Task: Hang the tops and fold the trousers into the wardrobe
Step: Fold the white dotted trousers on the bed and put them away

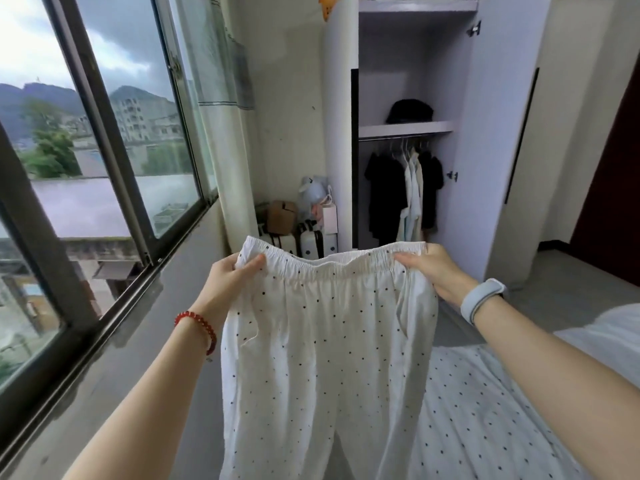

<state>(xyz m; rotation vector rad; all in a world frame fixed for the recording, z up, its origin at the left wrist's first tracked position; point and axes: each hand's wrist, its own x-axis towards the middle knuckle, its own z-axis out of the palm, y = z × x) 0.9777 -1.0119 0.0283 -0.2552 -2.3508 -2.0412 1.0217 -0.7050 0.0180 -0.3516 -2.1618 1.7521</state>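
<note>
White trousers with small dark dots (325, 348) hang in front of me, held up by the elastic waistband. My left hand (230, 280) pinches the waistband's left end, and my right hand (434, 271) grips its right end. The legs drop straight down out of the frame. Ahead stands the open wardrobe (491, 140). Black and white tops (403, 192) hang on its rail under a shelf that carries a dark hat (410, 111).
A bed with a white dotted sheet (485, 410) lies at lower right. A large window (86, 174) with a grey sill runs along the left. Boxes, bags and a plush toy (304, 216) crowd the corner beside the wardrobe. A dark door (613, 188) is at far right.
</note>
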